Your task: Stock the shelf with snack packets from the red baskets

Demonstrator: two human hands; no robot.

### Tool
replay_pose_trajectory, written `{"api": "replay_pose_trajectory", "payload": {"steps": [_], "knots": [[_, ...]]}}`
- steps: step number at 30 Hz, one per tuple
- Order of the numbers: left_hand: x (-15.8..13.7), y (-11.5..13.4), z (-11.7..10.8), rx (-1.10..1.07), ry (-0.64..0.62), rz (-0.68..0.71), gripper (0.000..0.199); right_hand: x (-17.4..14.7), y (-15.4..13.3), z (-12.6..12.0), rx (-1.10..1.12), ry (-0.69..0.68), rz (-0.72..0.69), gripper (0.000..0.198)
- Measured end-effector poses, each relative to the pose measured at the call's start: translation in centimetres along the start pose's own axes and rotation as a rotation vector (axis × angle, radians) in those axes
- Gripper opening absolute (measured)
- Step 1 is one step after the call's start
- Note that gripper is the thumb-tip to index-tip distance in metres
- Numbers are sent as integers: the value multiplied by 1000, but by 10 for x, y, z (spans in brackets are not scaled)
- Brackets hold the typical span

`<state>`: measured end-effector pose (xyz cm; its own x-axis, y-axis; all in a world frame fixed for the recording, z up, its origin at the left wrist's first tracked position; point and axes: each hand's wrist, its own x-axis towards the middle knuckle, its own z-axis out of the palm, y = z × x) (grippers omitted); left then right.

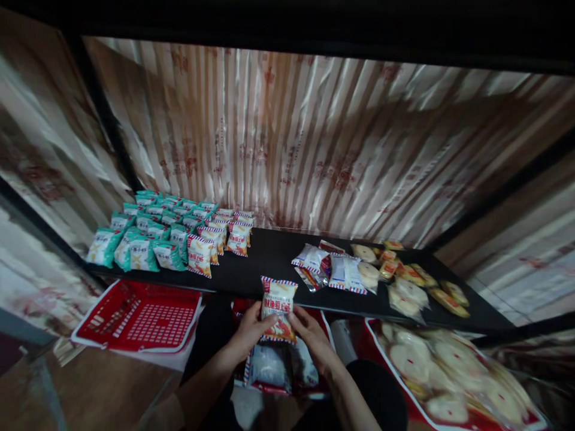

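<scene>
Between my left hand and my right hand I hold a snack bag upright by its two sides. The bag is white and orange with red lettering and a striped top edge. Below it, between my knees, a red basket contains several more bags, partly covered by my hands. On the black shelf ahead to the left stand rows of similar striped-edge snack bags. Next to them are rows of teal and white snack bags.
A red basket sits at the lower left. Another red basket at the lower right is heaped with round, pale packaged items. Loose packets and yellow packs lie on the black shelf. Black frame bars border it.
</scene>
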<state>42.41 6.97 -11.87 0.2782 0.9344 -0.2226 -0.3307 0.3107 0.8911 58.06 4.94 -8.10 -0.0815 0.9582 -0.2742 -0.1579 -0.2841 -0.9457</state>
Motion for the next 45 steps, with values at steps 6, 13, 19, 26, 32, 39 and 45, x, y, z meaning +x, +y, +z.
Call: {"api": "replay_pose_trajectory", "payload": {"steps": [6,13,19,26,32,39,45], "knots": [[4,-8,-18,101,11,50,43,9,4,18,-67,-7,8,48],[18,2,-43,295,164,146,41,46,9,40,-131,9,-34,50],[34,28,-68,571,360,191,40,89,2,69,-150,-1,-56,53],[59,32,-89,927,529,407,47,141,3,92,-204,62,-132,49],[74,22,-95,1033,513,571,57,179,13,99,-255,130,-251,47],[91,13,-99,1081,513,655,57,206,22,106,-283,165,-348,40],[100,14,-101,1097,579,619,57,216,26,117,-297,175,-372,43]]}}
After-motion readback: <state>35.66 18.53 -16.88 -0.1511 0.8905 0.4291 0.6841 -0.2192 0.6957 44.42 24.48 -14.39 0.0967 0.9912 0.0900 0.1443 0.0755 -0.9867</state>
